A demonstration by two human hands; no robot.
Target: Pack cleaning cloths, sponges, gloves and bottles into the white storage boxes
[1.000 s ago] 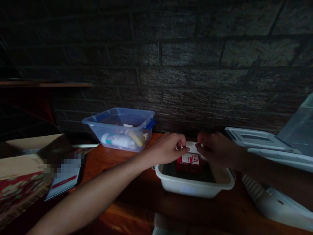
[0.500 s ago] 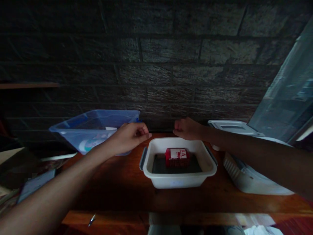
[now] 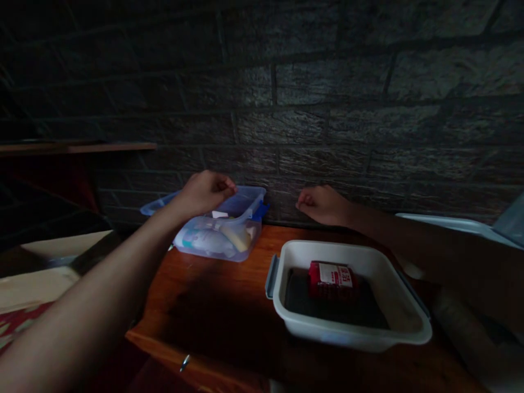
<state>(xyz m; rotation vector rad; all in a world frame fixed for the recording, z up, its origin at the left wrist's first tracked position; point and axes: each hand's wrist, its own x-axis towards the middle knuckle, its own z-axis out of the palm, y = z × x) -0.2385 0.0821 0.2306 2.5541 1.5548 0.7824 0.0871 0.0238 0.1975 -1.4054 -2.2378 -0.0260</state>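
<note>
My left hand [image 3: 208, 192] hovers over the translucent blue plastic bin [image 3: 251, 248], its fingers curled in and nothing visible in them. Through the bin's wall show a white and teal package [image 3: 202, 242] and a yellowish item [image 3: 238, 236]. Behind the white plastic box [image 3: 347, 334] my right hand [image 3: 321, 204] is raised with fingers folded, and no held object shows. Inside that box a red cylindrical package [image 3: 331, 279] with a white label lies on its side upon a dark flat piece [image 3: 298, 301]. Neither hand touches the red package.
The boxes stand on a brown wooden table [image 3: 216, 305] against a dark brick wall [image 3: 303, 131]. A small metal handle [image 3: 185, 363] sits on the front edge. At the left are a wooden shelf [image 3: 110, 147] and an open cardboard box [image 3: 45, 286]. A pale lid [image 3: 446, 222] is at the right.
The view has turned left, so the boxes appear further right. My left hand has risen and now sits over the blue bin. My right hand has moved away from the white box's rim.
</note>
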